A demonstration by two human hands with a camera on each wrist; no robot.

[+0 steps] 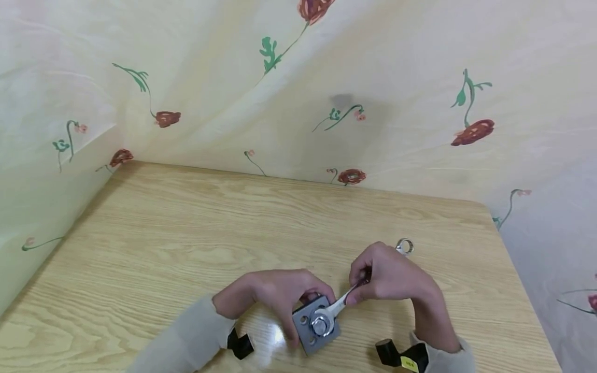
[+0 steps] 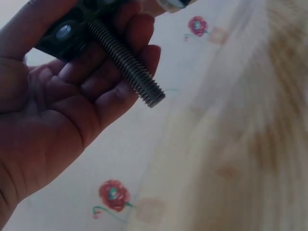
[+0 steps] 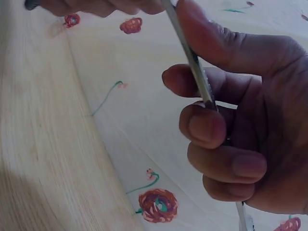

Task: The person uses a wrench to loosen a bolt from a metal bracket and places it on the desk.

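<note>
My left hand [image 1: 284,292] grips a grey metal plate [image 1: 323,342] with round holes, thumb and fingers at its edges. A large hex bolt [image 1: 320,325] goes through the plate, its head facing up in the head view. Below the plate, the threaded shank [image 2: 127,62] sticks out past the left fingers in the left wrist view. My right hand [image 1: 389,274] holds a silver combination wrench [image 1: 339,307] by its handle, thumb against it and fingers curled. One wrench end sits around the bolt head; the ring end [image 1: 405,246] shows beyond the right hand.
The wood-grain table [image 1: 186,233] lies beneath both hands. A pale curtain [image 1: 210,103] printed with red flowers borders it at the back and sides. Each wrist wears a black camera mount [image 1: 241,346] over a light sleeve [image 1: 186,331].
</note>
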